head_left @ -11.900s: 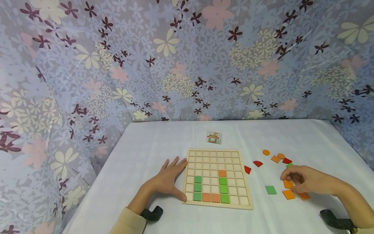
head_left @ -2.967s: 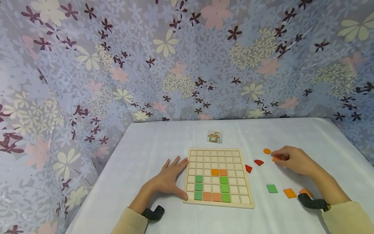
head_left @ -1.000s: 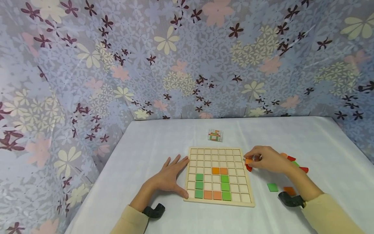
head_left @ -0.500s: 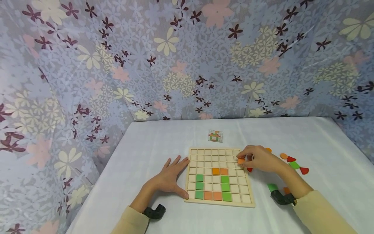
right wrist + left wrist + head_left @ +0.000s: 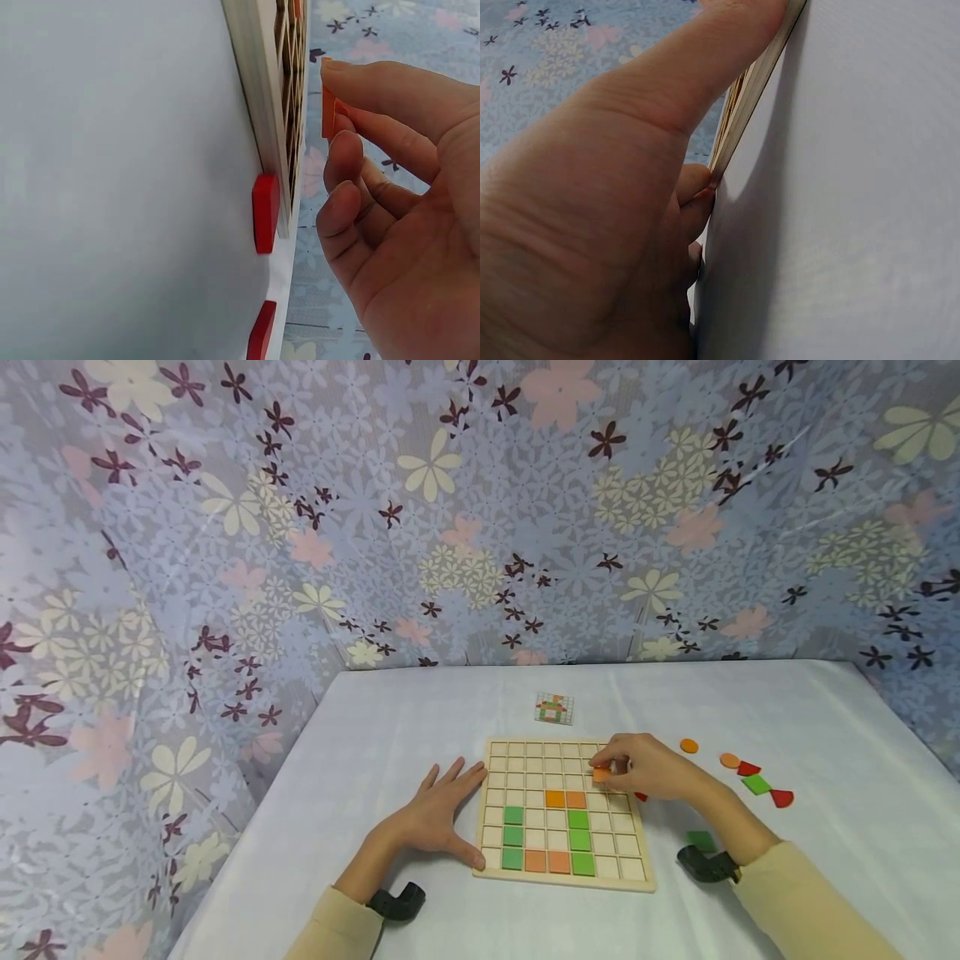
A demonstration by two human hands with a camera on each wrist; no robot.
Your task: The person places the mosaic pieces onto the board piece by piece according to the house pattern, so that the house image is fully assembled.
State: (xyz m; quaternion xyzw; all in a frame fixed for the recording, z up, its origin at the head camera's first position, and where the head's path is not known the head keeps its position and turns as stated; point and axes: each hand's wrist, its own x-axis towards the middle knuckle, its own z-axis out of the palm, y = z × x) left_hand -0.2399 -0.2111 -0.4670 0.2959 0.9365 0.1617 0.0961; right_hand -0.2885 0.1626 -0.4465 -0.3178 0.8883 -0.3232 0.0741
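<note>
Pinches a flat, square orange tile point(image 5: 602, 775) in the right hand point(image 5: 647, 766), farther toward nine o'clock than before, above the pale wooden grid board point(image 5: 556, 818) at two o'clock. Touches its nine-o'clock edge with the spread left hand point(image 5: 429, 820). Faces blue-grey floral fabric point(image 5: 480, 568) at twelve, over white tablecloth point(image 5: 420, 718).

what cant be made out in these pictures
Head view: some squares of the wooden grid board, hidden by the right hand.
Head view: exact pattern on the small card, too small.
Head view: most of the red piece beside the board, behind the right hand.
Left wrist view: thumb tip of the left hand, cut off by the top edge.
</note>
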